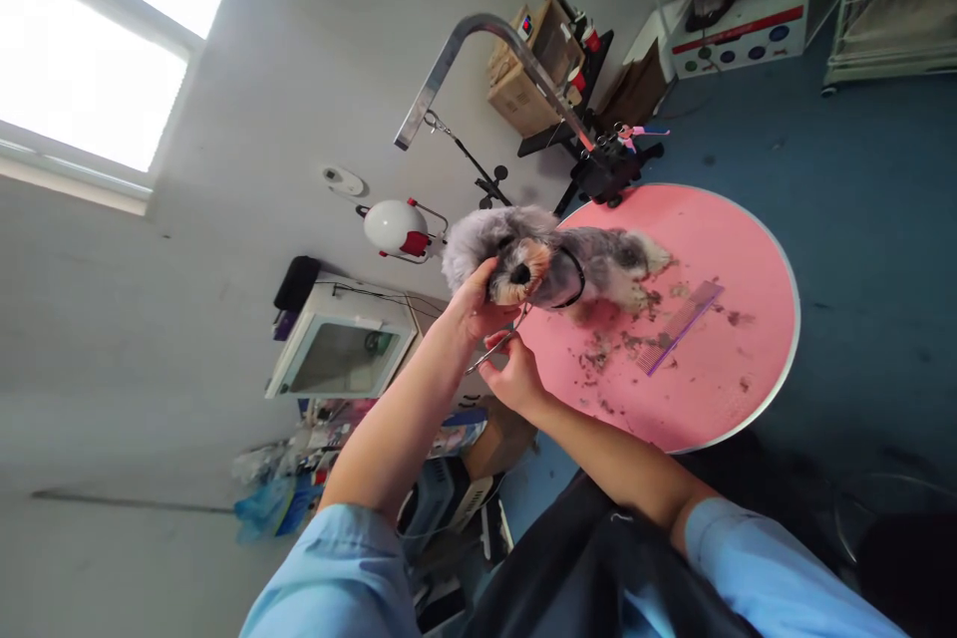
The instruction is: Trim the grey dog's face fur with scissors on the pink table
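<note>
— Where's the dog (553, 264) right now?
— Standing on the round pink counter (718, 359), head turned toward the person, a black collar round its neck. The left hand (473, 304) cups the side of its muzzle, grip closed on the fur there.
— And the other hand?
— The right hand (514, 374) sits just below the left, fingers closed through the handles of a pair of scissors (494, 349). The blades point up toward the dog's chin, very near the left grip.
— What lies beyond them?
— Past the dog, away from both grips, hair clippings (620, 349) are scattered over the counter, and a purple comb (682, 327) lies flat among them. Behind the dog a bent metal grooming arm (489, 50) rises from the counter's far edge.
</note>
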`<action>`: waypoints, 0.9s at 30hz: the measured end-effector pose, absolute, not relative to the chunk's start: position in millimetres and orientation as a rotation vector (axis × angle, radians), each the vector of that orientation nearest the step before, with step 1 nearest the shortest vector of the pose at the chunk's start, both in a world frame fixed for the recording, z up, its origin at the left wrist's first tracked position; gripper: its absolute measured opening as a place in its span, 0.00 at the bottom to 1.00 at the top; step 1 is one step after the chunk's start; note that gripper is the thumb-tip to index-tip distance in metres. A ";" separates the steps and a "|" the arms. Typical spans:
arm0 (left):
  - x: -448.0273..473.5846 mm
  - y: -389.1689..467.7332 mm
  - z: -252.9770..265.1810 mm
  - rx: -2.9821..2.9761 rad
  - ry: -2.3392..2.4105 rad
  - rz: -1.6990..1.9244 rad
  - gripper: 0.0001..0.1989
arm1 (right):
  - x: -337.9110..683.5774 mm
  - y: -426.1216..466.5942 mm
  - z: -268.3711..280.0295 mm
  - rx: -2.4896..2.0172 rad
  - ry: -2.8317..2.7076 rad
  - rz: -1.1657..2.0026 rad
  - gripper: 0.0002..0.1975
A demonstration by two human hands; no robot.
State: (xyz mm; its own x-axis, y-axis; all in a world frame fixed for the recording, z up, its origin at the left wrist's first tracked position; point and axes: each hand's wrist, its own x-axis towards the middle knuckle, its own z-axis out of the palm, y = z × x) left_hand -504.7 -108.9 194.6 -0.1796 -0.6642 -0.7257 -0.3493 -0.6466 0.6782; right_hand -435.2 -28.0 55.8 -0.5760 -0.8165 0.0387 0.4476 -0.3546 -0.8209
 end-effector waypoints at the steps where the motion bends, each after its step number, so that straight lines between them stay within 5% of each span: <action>1: -505.4 -107.6 195.3 1.834 -1.146 -1.905 0.19 | -435.0 -28.8 56.5 -0.582 1.022 -2.002 0.16; 27: -508.8 -104.7 195.2 1.848 -1.145 -1.885 0.17 | -423.5 -36.6 53.2 -0.519 0.901 -2.039 0.11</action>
State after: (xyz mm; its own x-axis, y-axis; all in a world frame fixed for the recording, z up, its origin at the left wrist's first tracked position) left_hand -508.8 -104.7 195.2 -0.1547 -0.6731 -0.7232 -0.3315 -0.6542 0.6798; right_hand -423.5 -36.6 53.2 -0.5724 -0.8191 0.0381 0.5234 -0.4007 -0.7520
